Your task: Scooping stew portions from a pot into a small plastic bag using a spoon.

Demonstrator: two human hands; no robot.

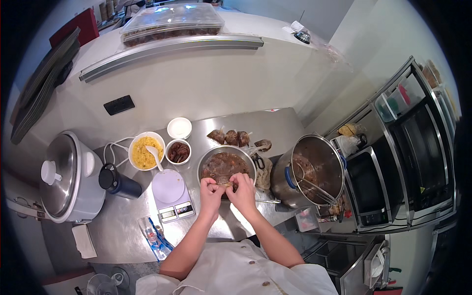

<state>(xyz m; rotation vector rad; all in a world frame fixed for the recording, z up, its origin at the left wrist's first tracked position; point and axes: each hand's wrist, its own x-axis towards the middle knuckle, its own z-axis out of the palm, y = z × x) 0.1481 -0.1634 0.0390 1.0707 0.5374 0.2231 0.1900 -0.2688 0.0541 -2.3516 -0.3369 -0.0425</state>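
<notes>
My left hand (pixel 211 196) and my right hand (pixel 242 191) meet over the near rim of a steel bowl (pixel 200 162) of brown chunky sauce (pixel 226 162). Their fingertips pinch what looks like the neck of a small clear plastic bag (pixel 223 180) with brown filling. Something thin and yellowish, perhaps a rubber band, shows between the fingers; the fingers partly hide it. Several tied bags of brown sauce (pixel 231 137) stand behind the bowl. A pair of scissors with black handles (pixel 259 161) rests on a cloth (pixel 263 175) to the right.
A tall stockpot (pixel 282 184) holding a ladle or whisk (pixel 317 190) stands right. Leftward are a kitchen scale (pixel 168 186), a bowl of yellow rice (pixel 145 151), a bowl of dark slices (pixel 178 152), a white tub (pixel 179 127), a bottle (pixel 120 182) and a rice cooker (pixel 88 195).
</notes>
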